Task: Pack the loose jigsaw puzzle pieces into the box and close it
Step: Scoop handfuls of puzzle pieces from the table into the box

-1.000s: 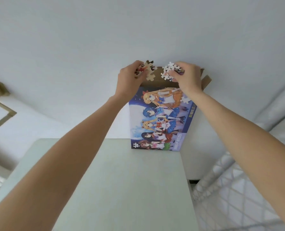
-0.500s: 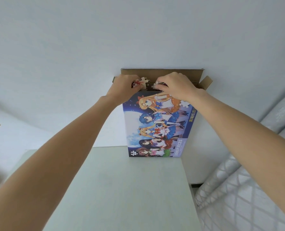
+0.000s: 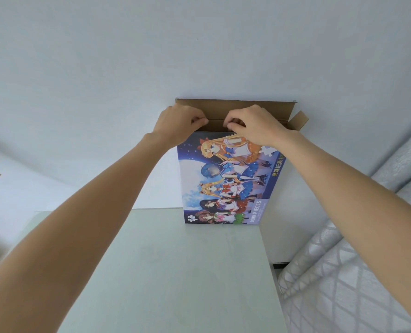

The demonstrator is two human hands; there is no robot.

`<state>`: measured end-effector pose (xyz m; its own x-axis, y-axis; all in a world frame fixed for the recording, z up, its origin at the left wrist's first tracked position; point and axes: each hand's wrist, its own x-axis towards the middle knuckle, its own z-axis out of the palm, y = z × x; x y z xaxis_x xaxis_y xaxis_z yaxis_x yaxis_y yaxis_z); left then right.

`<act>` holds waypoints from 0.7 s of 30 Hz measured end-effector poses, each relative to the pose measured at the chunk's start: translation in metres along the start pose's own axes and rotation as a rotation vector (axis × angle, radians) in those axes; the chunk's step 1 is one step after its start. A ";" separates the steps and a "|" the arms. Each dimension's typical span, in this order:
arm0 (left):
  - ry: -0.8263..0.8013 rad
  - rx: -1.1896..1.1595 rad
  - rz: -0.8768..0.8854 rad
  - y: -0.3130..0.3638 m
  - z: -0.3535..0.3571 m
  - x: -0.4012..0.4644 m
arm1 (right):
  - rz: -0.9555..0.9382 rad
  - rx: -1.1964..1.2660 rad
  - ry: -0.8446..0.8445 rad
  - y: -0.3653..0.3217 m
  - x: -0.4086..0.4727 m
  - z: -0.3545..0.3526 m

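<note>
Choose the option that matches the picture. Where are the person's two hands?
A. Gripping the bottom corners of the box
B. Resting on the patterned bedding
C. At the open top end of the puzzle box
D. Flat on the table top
C: the left hand and right hand are both at the open brown flaps atop the upright puzzle box.

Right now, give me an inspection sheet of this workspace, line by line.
Surface: pale table, bare where visible.
Job's things: puzzle box stands upright at the table's far edge against the wall, top open, brown flap raised, side tab sticking out. No loose pieces visible.
Clutter: nothing seen.
Hands: left hand and right hand at the box opening, fingers curled; contents hidden.
Cables: nothing seen.
Surroundings: white wall; patterned grey fabric at right.
</note>
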<state>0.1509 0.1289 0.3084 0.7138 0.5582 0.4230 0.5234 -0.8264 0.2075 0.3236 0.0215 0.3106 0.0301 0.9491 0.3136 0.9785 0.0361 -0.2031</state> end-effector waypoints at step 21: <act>-0.148 -0.447 -0.591 0.001 0.016 -0.410 | 0.037 0.239 -0.246 -0.216 -0.261 0.148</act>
<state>-0.1337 -0.1001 0.1206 0.4443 0.8958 0.0135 0.6226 -0.3196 0.7143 0.0741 -0.1880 0.1349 -0.0135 0.9971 0.0745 0.9011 0.0445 -0.4313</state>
